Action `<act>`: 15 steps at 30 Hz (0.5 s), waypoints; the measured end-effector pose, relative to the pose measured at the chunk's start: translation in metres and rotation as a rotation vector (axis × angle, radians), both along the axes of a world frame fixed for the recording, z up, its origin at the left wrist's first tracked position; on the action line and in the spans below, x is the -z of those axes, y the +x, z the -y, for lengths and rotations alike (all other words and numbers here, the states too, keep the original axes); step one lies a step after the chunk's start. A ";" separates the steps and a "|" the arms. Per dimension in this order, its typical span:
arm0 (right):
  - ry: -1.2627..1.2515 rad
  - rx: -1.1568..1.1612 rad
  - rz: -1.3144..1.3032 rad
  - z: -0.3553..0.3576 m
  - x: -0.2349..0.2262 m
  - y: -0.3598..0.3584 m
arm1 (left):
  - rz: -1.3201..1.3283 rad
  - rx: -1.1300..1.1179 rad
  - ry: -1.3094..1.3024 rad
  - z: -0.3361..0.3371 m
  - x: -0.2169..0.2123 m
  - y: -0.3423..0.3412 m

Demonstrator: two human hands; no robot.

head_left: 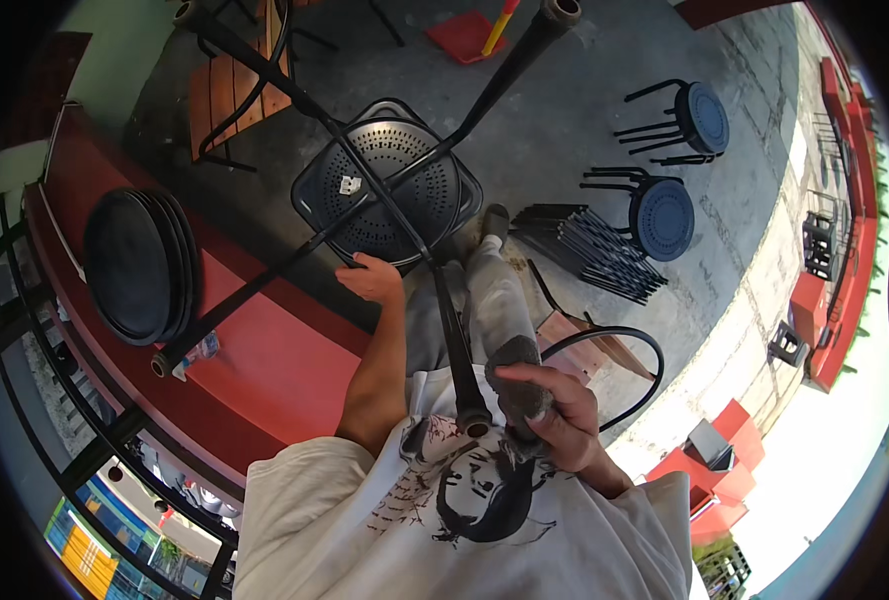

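Two hands steady an upturned stool (389,190), seat down, legs up: left hand (372,277) fingers curl on the seat rim, right hand (554,415) fingers grip a grey cloth (519,385) beside the nearest leg (454,340).

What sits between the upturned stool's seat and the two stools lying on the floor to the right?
A pile of loose black legs on the floor, in the head view.

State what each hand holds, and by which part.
The left hand grips the upturned black stool at its seat rim. The right hand clutches a grey cloth beside one leg's end.
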State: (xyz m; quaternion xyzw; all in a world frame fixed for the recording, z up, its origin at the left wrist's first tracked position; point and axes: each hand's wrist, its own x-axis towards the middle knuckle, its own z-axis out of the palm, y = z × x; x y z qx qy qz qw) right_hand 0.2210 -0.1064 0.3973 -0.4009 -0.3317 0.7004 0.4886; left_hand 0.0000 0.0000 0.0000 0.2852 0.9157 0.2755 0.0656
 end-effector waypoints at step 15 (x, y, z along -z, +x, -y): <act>0.197 -0.295 0.269 -0.039 -0.009 0.016 | 0.001 0.043 0.057 0.000 -0.004 -0.004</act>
